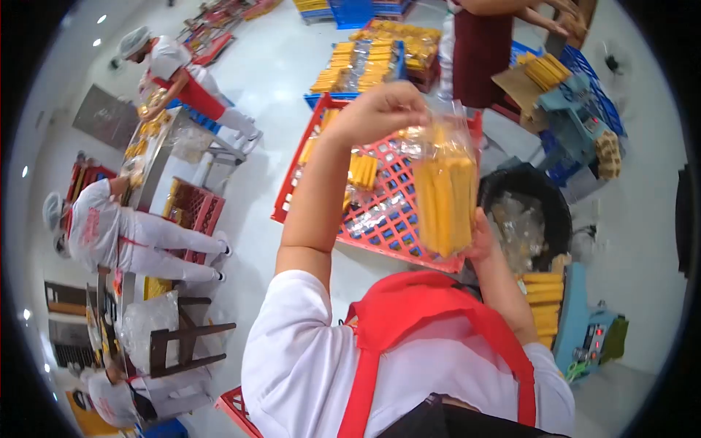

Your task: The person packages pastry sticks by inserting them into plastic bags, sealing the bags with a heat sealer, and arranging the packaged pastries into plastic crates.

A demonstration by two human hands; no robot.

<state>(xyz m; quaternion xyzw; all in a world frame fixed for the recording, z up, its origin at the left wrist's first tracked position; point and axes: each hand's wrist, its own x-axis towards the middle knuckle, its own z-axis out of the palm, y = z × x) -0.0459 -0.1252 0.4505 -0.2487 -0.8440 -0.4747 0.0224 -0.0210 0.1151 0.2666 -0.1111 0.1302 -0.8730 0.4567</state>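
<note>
A clear plastic bag of long yellow sticks (445,201) is held up in front of my chest. My left hand (383,113) is closed in a pinch at the bag's upper end, where loose film stands up. My right hand (480,237) grips the bag's lower right side, its fingers partly hidden behind it. Beneath the bag lies a red plastic crate (387,244) with a lattice bottom. Several bags of yellow sticks (363,170) rest inside that crate.
Beyond the crate, blue trays (398,64) hold rows of yellow bags. A black bin (558,219) with plastic scraps and a light-blue machine (577,314) stand on the right. A co-worker in a dark apron (478,55) is ahead; others work at tables (157,164) on the left.
</note>
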